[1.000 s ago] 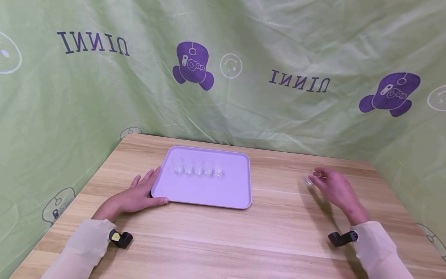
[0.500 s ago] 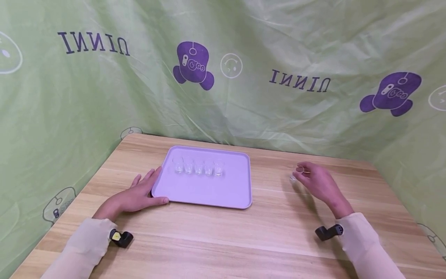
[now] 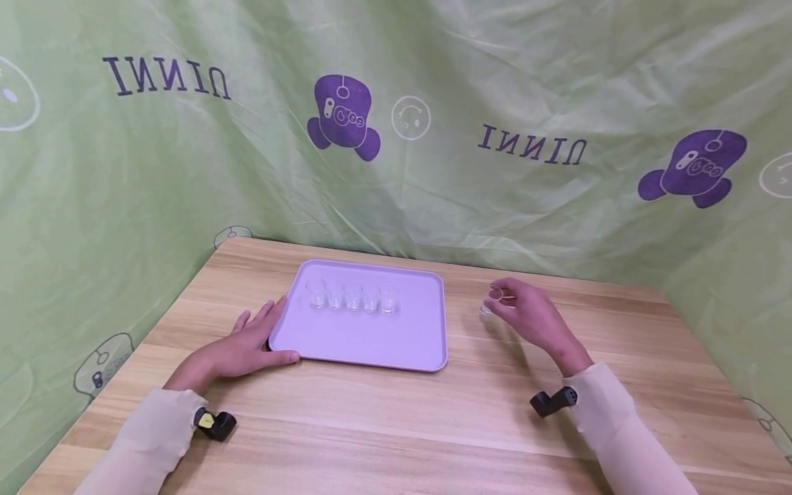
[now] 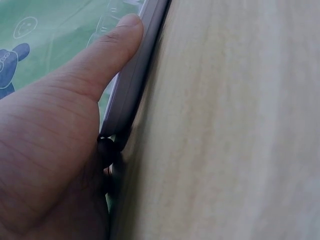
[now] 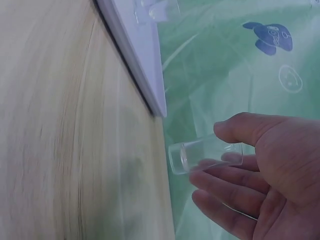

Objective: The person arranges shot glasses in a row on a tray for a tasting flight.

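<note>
In the head view, a pale purple tray (image 3: 371, 340) bears a row of several small clear shot glasses (image 3: 353, 299), all upright. My left hand (image 3: 244, 347) rests against the tray's near left corner, its fingers stretched along the left side and the thumb on the front rim. The left wrist view shows that thumb (image 4: 112, 47) lying straight against the rim. To the right of the tray, my right hand (image 3: 529, 313) pinches another clear shot glass (image 5: 202, 152) between thumb and fingers, near its mouth. This glass is upright and appears raised off the table.
The wooden table (image 3: 396, 426) extends in front of the tray and to both sides. A green curtain (image 3: 433, 192) with purple prints hangs behind the table and along its sides. Each wrist carries a small black camera (image 3: 553, 401).
My right hand has moved left toward the tray, carrying the shot glass with it. The left hand, the tray and the glasses on it have stayed in place.
</note>
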The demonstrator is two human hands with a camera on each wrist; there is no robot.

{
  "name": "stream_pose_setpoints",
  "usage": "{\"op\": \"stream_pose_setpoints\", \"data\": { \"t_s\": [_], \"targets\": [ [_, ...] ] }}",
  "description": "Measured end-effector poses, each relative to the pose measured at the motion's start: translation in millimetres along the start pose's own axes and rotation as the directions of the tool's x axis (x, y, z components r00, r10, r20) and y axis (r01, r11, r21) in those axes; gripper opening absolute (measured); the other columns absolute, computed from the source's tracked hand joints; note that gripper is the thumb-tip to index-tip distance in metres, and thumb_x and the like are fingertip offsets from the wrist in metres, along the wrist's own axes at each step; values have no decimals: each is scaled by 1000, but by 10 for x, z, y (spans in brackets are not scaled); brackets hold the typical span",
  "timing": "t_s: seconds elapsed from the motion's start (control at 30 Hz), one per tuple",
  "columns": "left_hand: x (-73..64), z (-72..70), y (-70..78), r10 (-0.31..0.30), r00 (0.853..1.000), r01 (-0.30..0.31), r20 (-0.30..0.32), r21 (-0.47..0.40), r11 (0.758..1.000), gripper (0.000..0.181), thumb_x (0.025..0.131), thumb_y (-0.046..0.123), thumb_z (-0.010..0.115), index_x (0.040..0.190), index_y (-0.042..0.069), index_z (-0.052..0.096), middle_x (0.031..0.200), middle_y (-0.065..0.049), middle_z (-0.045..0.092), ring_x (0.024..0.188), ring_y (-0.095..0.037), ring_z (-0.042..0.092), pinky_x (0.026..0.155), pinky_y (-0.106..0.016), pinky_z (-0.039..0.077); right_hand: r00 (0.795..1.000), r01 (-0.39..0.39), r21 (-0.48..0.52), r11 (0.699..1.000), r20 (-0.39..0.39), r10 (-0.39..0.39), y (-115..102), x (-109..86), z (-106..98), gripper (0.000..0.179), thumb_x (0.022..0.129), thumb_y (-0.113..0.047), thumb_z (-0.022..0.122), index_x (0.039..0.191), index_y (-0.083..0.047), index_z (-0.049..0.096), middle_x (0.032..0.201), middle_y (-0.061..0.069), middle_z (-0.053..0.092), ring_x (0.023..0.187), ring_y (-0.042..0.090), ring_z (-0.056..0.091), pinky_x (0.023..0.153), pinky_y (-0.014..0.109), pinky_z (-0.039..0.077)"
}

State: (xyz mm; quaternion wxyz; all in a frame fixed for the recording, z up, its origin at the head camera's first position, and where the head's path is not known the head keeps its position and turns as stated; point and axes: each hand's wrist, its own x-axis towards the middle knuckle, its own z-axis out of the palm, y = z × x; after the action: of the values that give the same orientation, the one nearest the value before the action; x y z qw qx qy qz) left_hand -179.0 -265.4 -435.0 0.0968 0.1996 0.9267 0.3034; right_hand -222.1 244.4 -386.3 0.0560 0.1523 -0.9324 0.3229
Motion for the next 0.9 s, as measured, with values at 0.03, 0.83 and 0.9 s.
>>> {"op": "stream_pose_setpoints", "data": {
  "t_s": [0.03, 0.83, 0.9],
  "targets": [
    [-2, -1, 0, -1, 1000, 1, 1, 0, 1000, 112, 93, 53, 71, 163, -2, 3, 168, -26, 7, 153, -47, -4, 117, -63, -12, 1000, 3, 7, 1000, 4, -3, -21, 18, 21, 41, 99, -19, 73, 130, 5, 64, 116, 17, 71, 105, 36, 71, 87, 48, 58],
    [-2, -5, 20, 7, 1000, -7, 2, -10, 1000, 113, 93, 53, 72, 163, -2, 2, 168, -26, 7, 153, -48, -5, 116, -63, -13, 991, 91, 93, 992, 92, -99, -581, 362, 576, 34, 94, -15, 77, 123, 0, 69, 111, 12, 74, 103, 29, 73, 87, 39, 59],
    [-5, -8, 19, 10, 1000, -10, 0, -10, 1000, 113, 93, 52, 72, 163, -2, 2, 168, -27, 7, 153, -49, -4, 116, -64, -13, 990, 90, 90, 992, 99, -99, -613, 392, 619, 31, 94, -16, 77, 121, -2, 70, 110, 11, 74, 103, 28, 73, 86, 38, 59]
  ]
}}
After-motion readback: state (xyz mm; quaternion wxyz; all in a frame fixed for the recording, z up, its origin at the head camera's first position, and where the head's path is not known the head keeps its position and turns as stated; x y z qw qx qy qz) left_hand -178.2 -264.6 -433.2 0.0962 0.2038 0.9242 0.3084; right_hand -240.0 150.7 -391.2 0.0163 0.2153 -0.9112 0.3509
